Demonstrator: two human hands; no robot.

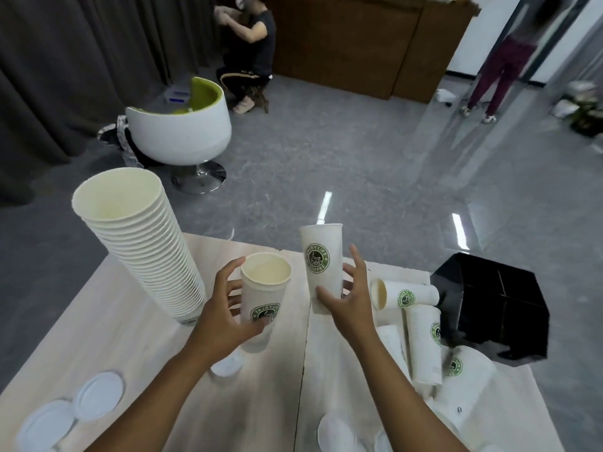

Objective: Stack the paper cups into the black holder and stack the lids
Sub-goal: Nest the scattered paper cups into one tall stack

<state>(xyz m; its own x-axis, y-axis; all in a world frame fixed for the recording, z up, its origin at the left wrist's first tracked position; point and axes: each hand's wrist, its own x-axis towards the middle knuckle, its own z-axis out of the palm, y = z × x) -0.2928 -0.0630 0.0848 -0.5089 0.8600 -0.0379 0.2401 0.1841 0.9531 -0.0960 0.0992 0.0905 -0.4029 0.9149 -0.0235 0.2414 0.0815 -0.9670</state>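
Nesting is being prepared: an upright white paper cup with a green logo [266,300] is gripped by the left hand [225,316], mouth up, while a second matching cup [321,267] is held by the right hand [347,305], with the black holder [492,305] at three o'clock.

paper cup [321,269] logo, "ENJOY LIFE COFFEE"

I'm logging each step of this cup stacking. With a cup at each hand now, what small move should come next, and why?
Probably lower the right-hand cup into the open mouth of the left-hand cup. The left hand grips its cup upright, and the right hand holds the other beside it and higher, so nesting them looks like the shortest step.
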